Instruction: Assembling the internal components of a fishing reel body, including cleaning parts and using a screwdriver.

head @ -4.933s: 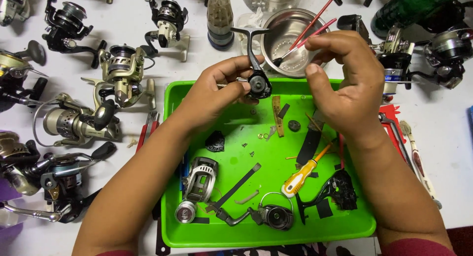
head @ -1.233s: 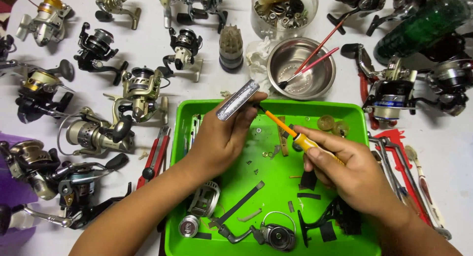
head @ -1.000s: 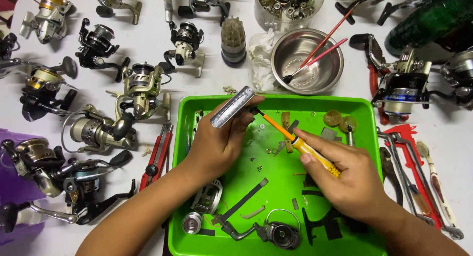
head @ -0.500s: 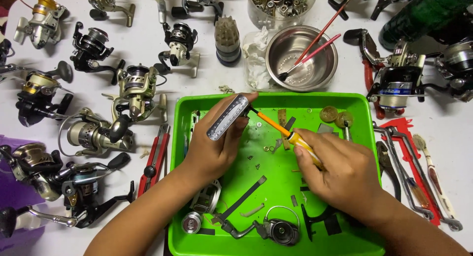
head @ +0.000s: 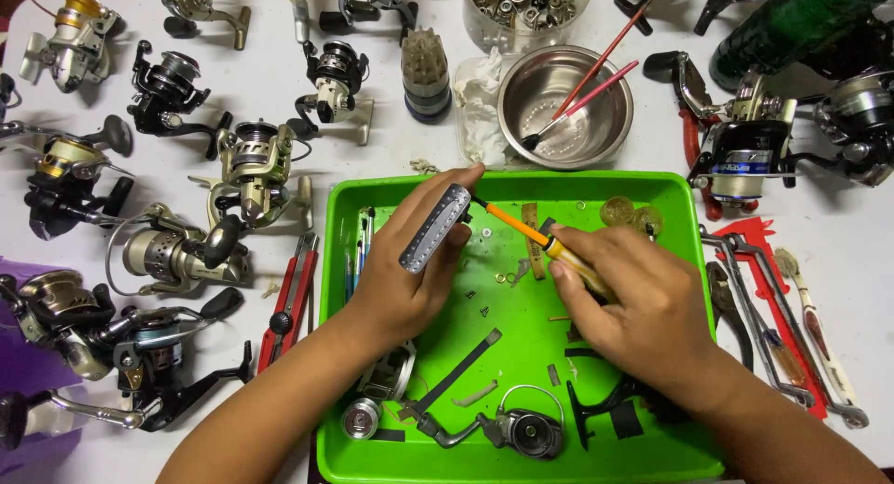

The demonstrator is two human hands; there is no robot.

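Observation:
My left hand (head: 410, 279) holds a slim silver perforated reel part (head: 435, 230) tilted over the green tray (head: 354, 200). My right hand (head: 633, 307) grips an orange-handled screwdriver (head: 531, 234), whose tip touches the upper end of the silver part. Loose screws, washers and small parts (head: 503, 279) lie on the tray floor between my hands. A dark reel body with a wire bail (head: 521, 430) and a black handle arm (head: 458, 377) rest at the tray's front.
Several fishing reels (head: 177, 251) crowd the white table to the left and along the back. A steel bowl (head: 563, 107) holding red-handled brushes stands behind the tray. Pliers and tools (head: 782, 316) lie on the right, a red cutter (head: 289, 298) on the left.
Earlier both hands held a black reel part above the tray. Since then my left hand took up the silver part and my right hand brought the screwdriver tip against it.

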